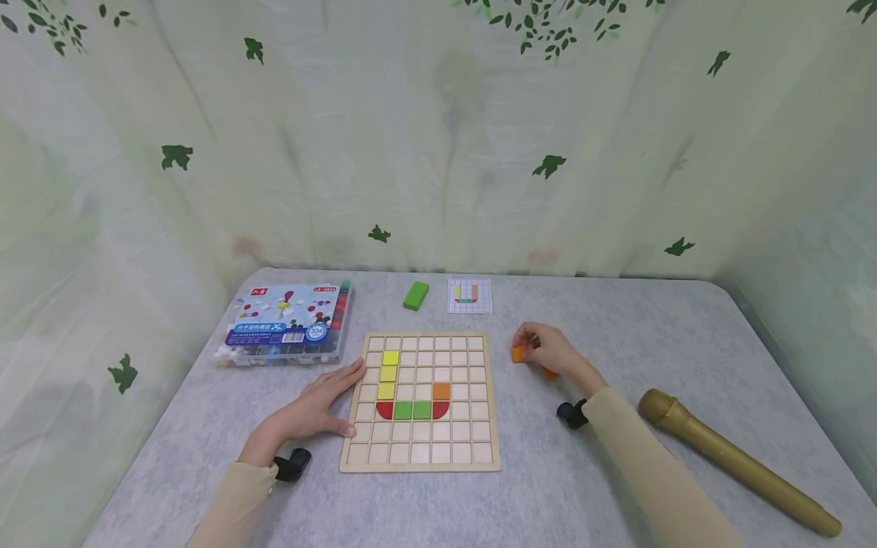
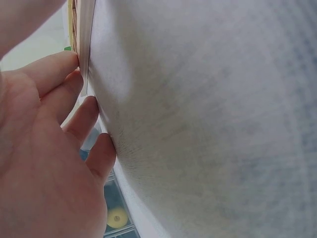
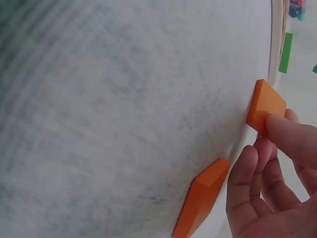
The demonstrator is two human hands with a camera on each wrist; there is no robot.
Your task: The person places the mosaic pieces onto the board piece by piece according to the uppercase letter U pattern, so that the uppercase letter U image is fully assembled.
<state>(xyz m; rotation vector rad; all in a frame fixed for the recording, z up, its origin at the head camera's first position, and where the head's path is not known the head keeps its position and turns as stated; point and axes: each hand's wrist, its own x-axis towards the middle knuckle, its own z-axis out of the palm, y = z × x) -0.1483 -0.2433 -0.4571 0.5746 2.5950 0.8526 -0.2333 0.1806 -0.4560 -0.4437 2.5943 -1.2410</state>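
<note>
A wooden grid board (image 1: pixel 411 452) lies mid-table, bearing three yellow squares (image 1: pixel 388 374), two green squares (image 1: pixel 412 410), two red rounded pieces (image 1: pixel 441 410) and an orange square (image 1: pixel 441 391). My left hand (image 1: pixel 311 407) rests at the board's left edge, fingers stretched out; in the left wrist view its fingertips (image 2: pixel 72 62) touch the board's side. Right of the board, my right hand (image 1: pixel 551 352) pinches an orange square tile (image 3: pixel 265 105) between thumb and fingers. Another orange tile (image 3: pixel 203 196) lies on the table under that hand, partly hidden by it in the head view.
A clear box of coloured parts (image 1: pixel 284 323) stands at the back left. Behind the board lie a green block (image 1: pixel 416 295) and a small pattern card (image 1: pixel 470 296). A gold-brown club-shaped stick (image 1: pixel 740 460) lies on the right. A leaf-printed curtain (image 1: pixel 438 137) hangs behind the table.
</note>
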